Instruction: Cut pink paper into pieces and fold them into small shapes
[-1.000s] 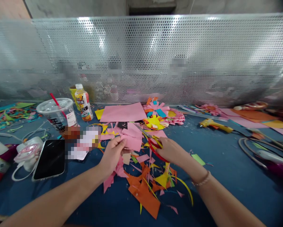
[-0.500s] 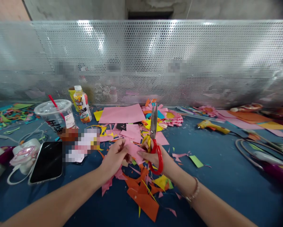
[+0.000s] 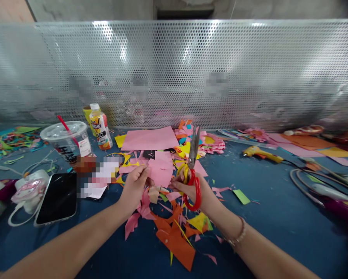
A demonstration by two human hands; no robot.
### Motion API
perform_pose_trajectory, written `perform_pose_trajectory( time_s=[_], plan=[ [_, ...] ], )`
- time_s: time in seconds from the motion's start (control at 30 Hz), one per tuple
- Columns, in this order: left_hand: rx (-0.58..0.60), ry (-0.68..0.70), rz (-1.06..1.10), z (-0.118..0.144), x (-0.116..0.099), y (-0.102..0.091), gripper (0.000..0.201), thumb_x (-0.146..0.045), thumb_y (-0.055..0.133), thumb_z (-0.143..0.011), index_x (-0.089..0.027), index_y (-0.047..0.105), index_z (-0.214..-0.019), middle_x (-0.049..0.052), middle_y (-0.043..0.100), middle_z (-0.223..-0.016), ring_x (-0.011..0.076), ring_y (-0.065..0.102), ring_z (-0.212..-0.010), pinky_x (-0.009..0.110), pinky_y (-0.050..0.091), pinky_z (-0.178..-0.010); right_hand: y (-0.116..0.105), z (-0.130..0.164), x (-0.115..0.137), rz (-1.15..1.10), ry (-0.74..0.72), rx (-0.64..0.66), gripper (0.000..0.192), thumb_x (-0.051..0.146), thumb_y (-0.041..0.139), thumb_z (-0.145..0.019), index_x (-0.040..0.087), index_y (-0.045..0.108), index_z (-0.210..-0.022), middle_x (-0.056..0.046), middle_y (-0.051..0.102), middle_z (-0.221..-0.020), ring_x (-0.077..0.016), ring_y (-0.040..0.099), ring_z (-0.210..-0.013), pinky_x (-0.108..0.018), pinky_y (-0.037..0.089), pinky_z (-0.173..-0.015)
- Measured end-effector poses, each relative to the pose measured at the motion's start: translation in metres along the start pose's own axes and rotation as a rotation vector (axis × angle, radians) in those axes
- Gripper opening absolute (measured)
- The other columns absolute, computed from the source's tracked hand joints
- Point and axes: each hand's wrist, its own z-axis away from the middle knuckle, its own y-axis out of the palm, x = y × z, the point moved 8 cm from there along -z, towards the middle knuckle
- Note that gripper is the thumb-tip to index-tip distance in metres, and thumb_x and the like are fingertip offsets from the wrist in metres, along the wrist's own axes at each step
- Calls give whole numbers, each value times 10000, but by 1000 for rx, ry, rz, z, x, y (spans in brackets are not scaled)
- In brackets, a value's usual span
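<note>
A piece of pink paper [image 3: 161, 175] is stretched between my two hands above the littered middle of the table. My left hand [image 3: 135, 186] pinches its left edge between thumb and fingers. Red-handled scissors [image 3: 193, 155] rest in my right hand [image 3: 189, 188], blades pointing up and away from the paper. The thumb and fingertips of that hand also reach the paper's lower right edge. Beneath my hands lie orange paper scraps [image 3: 176, 244], along with pink and yellow offcuts. Behind the held piece is a larger pink sheet [image 3: 150, 138].
To the left stand a plastic cup [image 3: 65, 141] with a red straw and a juice bottle [image 3: 102, 130], near a black-screened phone [image 3: 57, 199]. On the right is a yellow glue gun [image 3: 262, 154] with its cord. Paper flowers [image 3: 213, 144] sit before the perforated metal screen [image 3: 176, 77].
The pink paper has gone from a small tilted shape to a broader, more upright one. My hands have drawn slightly apart, and the scissors have shifted a little right.
</note>
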Motion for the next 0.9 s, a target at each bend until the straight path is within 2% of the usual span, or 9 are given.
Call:
perform_pose_trajectory(
  time_s=[0.07,0.17,0.27,0.37,0.47,0.63,0.9],
  plan=[
    [-8,-29,71,-2,6,-1,265,-411,495,-759,-157,511,-684,-30,518,-529,83,495,-489,200,397,-506,-1,1,1,-9,-2,-9,365,286,734,-504,188,390,-577,44,513,-556,-134,569,-626,-270,482,-631],
    [4,-53,144,-2,9,3,239,-396,517,-749,-158,509,-735,-19,550,-574,101,544,-538,222,437,-556,-2,4,2,21,17,-30,359,340,728,-518,184,414,-595,40,492,-577,-123,541,-599,-268,483,-591],
    [39,-43,153,4,3,8,220,-377,529,-744,-159,509,-764,-9,569,-614,121,575,-577,250,466,-584,2,5,0,-8,28,6,349,358,716,-542,184,427,-628,47,469,-590,-93,485,-533,-262,469,-541],
    [121,-27,110,11,-7,17,208,-360,537,-742,-153,519,-756,3,588,-652,130,586,-611,271,482,-621,7,2,0,-24,-17,63,361,320,713,-560,197,376,-603,66,418,-523,-83,446,-466,-247,419,-474],
    [172,-46,83,14,-9,22,209,-355,547,-736,-148,526,-744,8,598,-655,137,598,-645,279,484,-659,4,-1,3,-29,-68,17,417,289,726,-535,205,318,-570,75,394,-501,-92,470,-474,-243,404,-469],
    [160,-110,56,11,4,20,256,-372,588,-699,-148,486,-629,17,621,-610,119,573,-532,237,453,-528,1,0,11,17,-102,-50,436,282,737,-509,197,312,-550,81,392,-513,-74,455,-479,-232,408,-486],
    [146,-128,184,11,6,18,249,-368,596,-697,-143,523,-616,13,609,-585,127,581,-542,256,472,-567,1,0,10,14,-76,-27,391,274,725,-533,200,341,-556,71,432,-485,-100,494,-478,-242,399,-471]
  ],
)
